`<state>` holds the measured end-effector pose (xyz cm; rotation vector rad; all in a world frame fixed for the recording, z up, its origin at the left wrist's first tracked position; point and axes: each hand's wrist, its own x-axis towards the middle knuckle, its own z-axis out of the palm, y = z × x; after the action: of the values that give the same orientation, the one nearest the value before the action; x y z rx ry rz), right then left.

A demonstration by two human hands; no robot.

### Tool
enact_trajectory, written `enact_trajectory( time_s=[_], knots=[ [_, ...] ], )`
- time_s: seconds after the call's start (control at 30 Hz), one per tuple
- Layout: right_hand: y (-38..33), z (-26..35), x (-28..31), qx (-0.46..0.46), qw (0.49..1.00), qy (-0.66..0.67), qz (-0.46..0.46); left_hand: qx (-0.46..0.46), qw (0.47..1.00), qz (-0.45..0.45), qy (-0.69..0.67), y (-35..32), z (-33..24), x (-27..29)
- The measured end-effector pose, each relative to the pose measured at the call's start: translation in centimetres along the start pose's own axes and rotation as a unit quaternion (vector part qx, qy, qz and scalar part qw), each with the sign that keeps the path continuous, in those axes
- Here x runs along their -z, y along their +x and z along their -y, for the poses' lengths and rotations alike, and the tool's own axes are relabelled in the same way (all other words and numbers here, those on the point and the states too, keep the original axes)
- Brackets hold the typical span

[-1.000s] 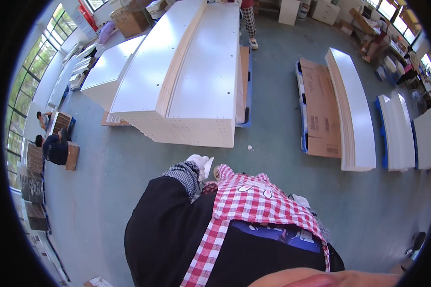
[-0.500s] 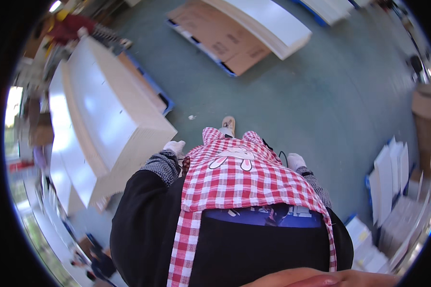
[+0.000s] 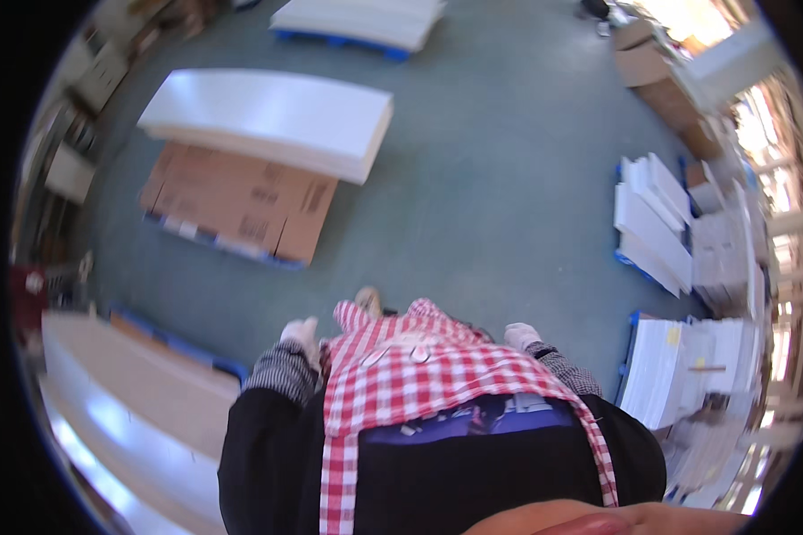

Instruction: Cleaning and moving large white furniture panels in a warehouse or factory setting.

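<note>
My left hand [image 3: 301,333], in a white glove, hangs beside the red-and-white checked apron [image 3: 446,374] at my left side. Nothing shows in it, but its fingers are too small and blurred to make out. On the other side of the apron hangs my right hand [image 3: 521,336], also in a white glove, with its fingers mostly out of sight. Neither hand touches any of the stacks. Closest to my left hand is a long stack of pale boards [image 3: 165,374] at the lower left. One shoe [image 3: 368,300] shows beyond the apron's edge on the floor.
Ahead to the left, white panels [image 3: 277,111] lie stacked over brown cardboard [image 3: 241,196] on a blue pallet. Another white stack [image 3: 357,20] stands farther off. Along the right are upright white boards [image 3: 651,223], more white stacks [image 3: 656,370] and cardboard boxes [image 3: 660,76]. Green-grey floor [image 3: 491,178] lies between.
My view has turned to the right and moved forward. The long board stack has slid to the lower left; the cardboard pallet appears nearer and farther left. Both hands still hang at my sides.
</note>
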<state>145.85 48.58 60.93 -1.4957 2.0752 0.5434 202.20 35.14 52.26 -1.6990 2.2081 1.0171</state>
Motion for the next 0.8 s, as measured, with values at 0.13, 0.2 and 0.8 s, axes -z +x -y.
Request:
enact_trajectory(
  time_s=[0.13, 0.2, 0.8],
  knots=[
    [0.3, 1.3, 4.0, -0.114, 0.920, 0.370, 0.065, -0.007, 0.998, 0.043, 0.043, 1.4, -1.1, 0.3],
    [-0.8, 2.1, 5.6, -0.127, 0.896, 0.421, 0.065, -0.015, 0.997, 0.056, 0.041, 0.9, -3.3, 0.9],
    [12.1, 6.3, 12.7, 0.063, 0.908, 0.411, 0.044, 0.150, 0.962, -0.084, -0.212, -0.1, -0.9, -12.2]
  ],
)
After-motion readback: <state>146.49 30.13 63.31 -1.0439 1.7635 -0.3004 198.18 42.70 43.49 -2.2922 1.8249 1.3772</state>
